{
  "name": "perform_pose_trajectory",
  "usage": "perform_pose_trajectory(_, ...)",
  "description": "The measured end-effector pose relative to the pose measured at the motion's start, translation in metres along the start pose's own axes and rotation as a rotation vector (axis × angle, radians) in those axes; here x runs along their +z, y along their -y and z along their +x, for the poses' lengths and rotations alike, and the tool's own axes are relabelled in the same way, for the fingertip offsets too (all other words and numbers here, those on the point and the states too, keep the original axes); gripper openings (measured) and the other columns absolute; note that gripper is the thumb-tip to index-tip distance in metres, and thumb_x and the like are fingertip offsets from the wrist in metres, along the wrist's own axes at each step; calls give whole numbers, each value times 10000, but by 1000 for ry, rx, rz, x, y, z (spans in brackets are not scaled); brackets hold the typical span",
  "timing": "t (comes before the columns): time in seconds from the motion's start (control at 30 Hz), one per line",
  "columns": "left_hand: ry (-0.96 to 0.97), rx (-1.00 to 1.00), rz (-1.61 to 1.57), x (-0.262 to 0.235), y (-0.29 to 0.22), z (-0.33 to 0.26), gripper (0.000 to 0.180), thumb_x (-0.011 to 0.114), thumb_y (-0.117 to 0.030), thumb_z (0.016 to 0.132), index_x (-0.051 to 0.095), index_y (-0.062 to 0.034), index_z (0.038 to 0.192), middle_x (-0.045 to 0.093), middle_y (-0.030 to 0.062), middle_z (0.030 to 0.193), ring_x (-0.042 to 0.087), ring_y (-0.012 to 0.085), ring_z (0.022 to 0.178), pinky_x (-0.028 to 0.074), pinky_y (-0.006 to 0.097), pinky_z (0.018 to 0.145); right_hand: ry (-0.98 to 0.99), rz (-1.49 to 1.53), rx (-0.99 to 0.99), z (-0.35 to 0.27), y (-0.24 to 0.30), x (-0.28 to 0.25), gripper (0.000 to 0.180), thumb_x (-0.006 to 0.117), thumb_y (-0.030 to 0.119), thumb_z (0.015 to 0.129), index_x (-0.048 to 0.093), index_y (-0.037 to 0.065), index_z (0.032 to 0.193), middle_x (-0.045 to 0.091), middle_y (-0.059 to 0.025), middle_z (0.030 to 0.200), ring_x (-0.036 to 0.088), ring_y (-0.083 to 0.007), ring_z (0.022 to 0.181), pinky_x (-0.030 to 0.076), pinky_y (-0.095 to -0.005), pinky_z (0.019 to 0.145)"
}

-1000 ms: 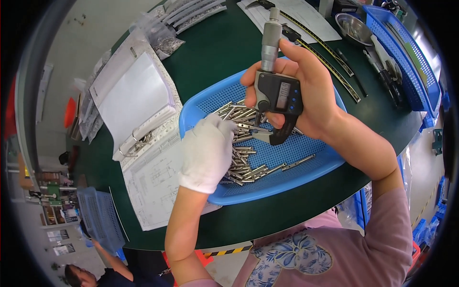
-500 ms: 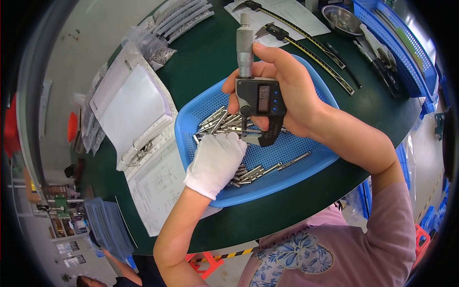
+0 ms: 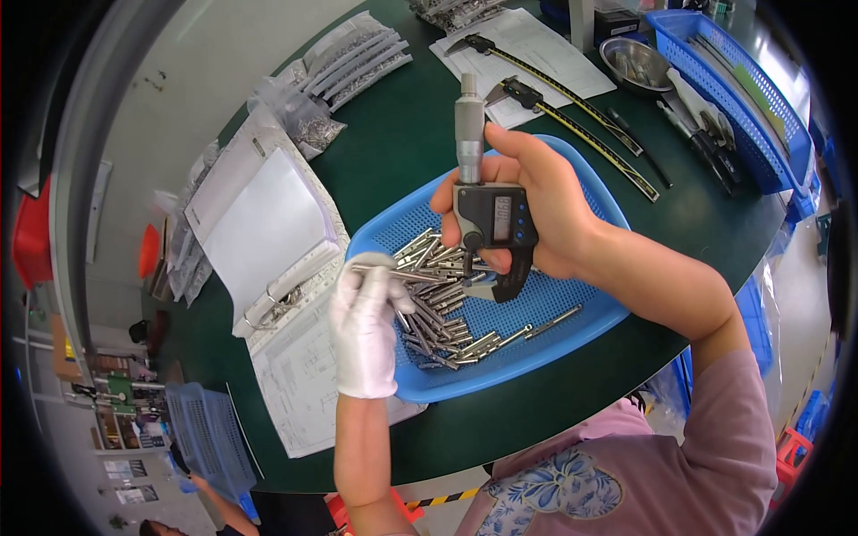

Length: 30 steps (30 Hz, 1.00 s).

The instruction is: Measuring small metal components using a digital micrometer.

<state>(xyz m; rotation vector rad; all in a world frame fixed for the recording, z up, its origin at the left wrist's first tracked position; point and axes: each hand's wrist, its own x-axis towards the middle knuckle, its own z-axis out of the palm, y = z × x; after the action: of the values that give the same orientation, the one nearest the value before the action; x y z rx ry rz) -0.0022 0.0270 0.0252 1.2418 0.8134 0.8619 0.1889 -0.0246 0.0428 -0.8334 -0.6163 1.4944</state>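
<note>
My bare right hand (image 3: 559, 205) is wrapped round a digital micrometer (image 3: 490, 214), held upright with its silver thimble at the top and its small screen facing me. No pin shows between the micrometer's jaws. My left hand (image 3: 365, 335), in a white glove, is over the left rim of a blue perforated basket (image 3: 572, 344). Its fingers pinch a slim metal pin (image 3: 407, 274) that points right; the glove is somewhat blurred. Below both hands, many slender silver metal pins (image 3: 438, 326) lie heaped in the basket, with a few apart on its right side.
An open ring binder (image 3: 259, 223) and drawing sheets (image 3: 299, 384) lie left of the basket. Bags of small parts (image 3: 353, 58) stand behind. Two calipers (image 3: 572, 134), a metal bowl (image 3: 636, 62) and another blue basket (image 3: 742, 98) are at the far right. A co-worker's arm (image 3: 223, 505) shows lower left.
My left hand has moved left, away from the micrometer's jaws, with a metal pin in its fingers. The right hand still grips the micrometer. The whole view has shifted slightly.
</note>
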Motion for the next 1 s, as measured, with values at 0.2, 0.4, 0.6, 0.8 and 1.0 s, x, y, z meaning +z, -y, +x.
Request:
perform_pose_trajectory(0.2, 27, -175, -642, -2, 9, -7, 137, 476, -175, 874, 507, -47, 911, 488, -4, 669, 443, 107, 593, 370, 248, 587, 67, 37, 16, -2, -1, 3, 583, 228, 471, 852, 564, -6, 838, 587, -128, 680, 478, -137, 479, 379, -234, 404)
perform_pose_trajectory(0.4, 131, -214, -636, -2, 12, -10, 128, 502, -138, 855, 518, -28, 918, 530, 31, 692, 473, 120, 589, 388, 245, 561, 84, 31, -28, -2, -4, 4, 605, 227, 511, 844, 561, 7, 854, 591, -124, 695, 482, -136, 492, 372, -232, 409)
perform_pose_trajectory(0.6, 98, -230, -604, 0, 11, -13, 120, 518, -122, 844, 522, -15, 899, 555, 62, 702, 487, 131, 578, 405, 250, 543, 125, 25, -42, -2, -5, 3, 654, 192, 556, 842, 542, 5, 871, 575, -156, 694, 458, -150, 415, 378, -222, 370)
perform_pose_trajectory(0.8, 65, -249, -538, 2, 9, -18, 112, 537, -124, 834, 525, -19, 870, 568, 73, 672, 500, 134, 553, 418, 252, 525, 116, 68, 9, -4, -7, 5, 654, 192, 555, 842, 537, 0, 874, 573, -164, 694, 459, -157, 415, 379, -229, 366)
perform_pose_trajectory(1.0, 34, -230, -473, 6, 9, -18, 116, 543, -122, 830, 528, -15, 871, 579, 87, 665, 505, 135, 543, 425, 248, 523, 120, 98, 81, -2, -4, 2, 605, 216, 489, 850, 553, -13, 864, 591, -140, 702, 473, -144, 473, 379, -238, 416)
